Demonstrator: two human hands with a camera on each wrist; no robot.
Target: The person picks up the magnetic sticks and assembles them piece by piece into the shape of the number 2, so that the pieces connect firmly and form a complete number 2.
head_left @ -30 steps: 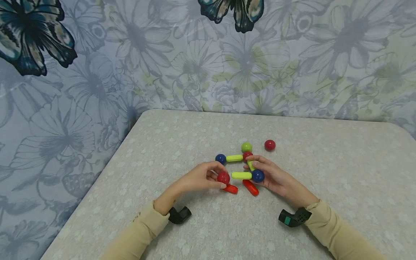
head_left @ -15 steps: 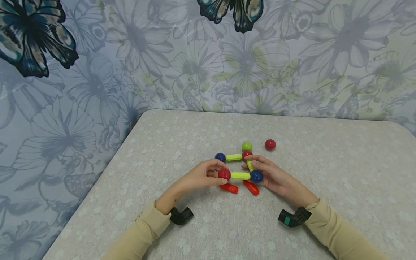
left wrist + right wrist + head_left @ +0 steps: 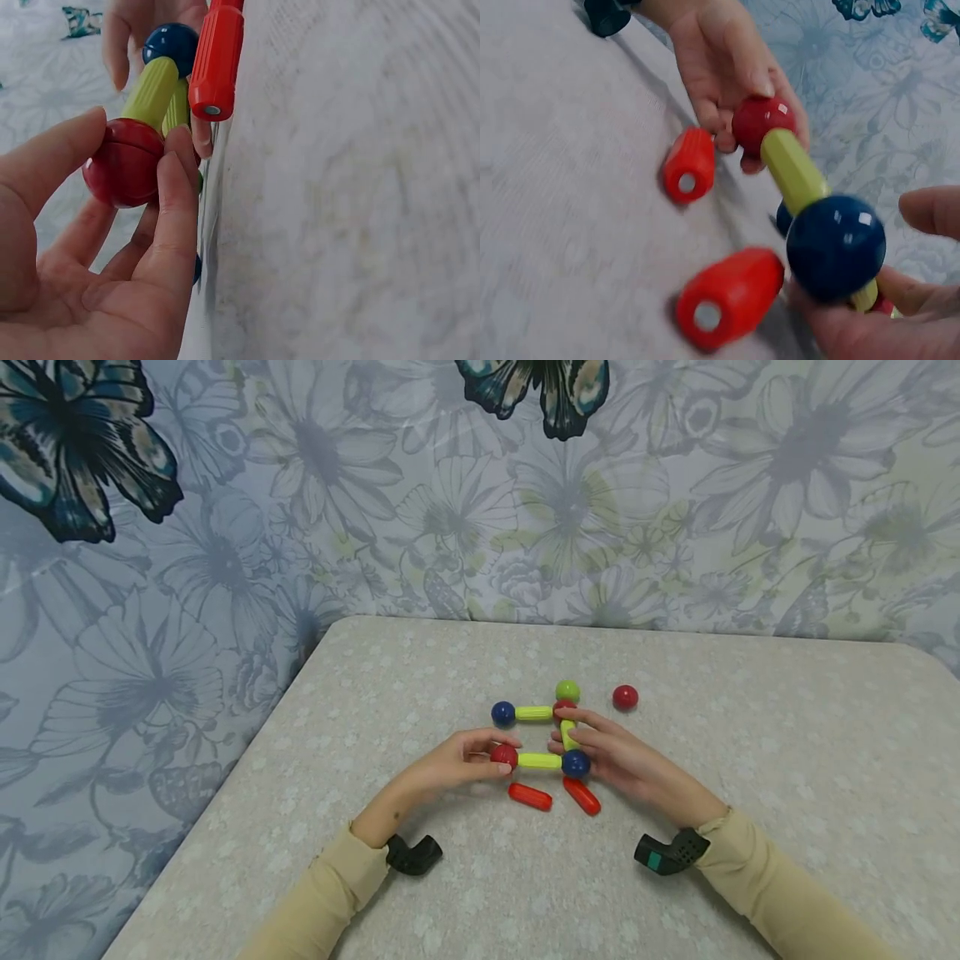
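Thumb and fingers of my left hand [image 3: 450, 768] pinch a red ball [image 3: 124, 165]. A yellow magnetic stick [image 3: 540, 762] runs from that ball to a blue ball [image 3: 836, 247]. Beside the blue ball, my right hand [image 3: 622, 764] has its fingers around a second yellow stick [image 3: 569, 735], partly covering it. That stick leads back to another red ball [image 3: 562, 707], overlapped by a fingertip. A third yellow stick [image 3: 533, 713] joins it to a far blue ball [image 3: 503, 714]. Just behind the far red ball sits a green ball [image 3: 567, 691].
Two red magnetic sticks, one on the left [image 3: 530, 797] and one on the right [image 3: 582, 796], lie in front of the joined pieces. A loose red ball [image 3: 626, 697] stands at the back right. Patterned fabric [image 3: 480, 527] hangs behind the table [image 3: 787, 735].
The left hand's red ball first stood apart from the near yellow stick's end, then met it. Both hands and the joined pieces have since shifted slightly left, uncovering the left red stick.
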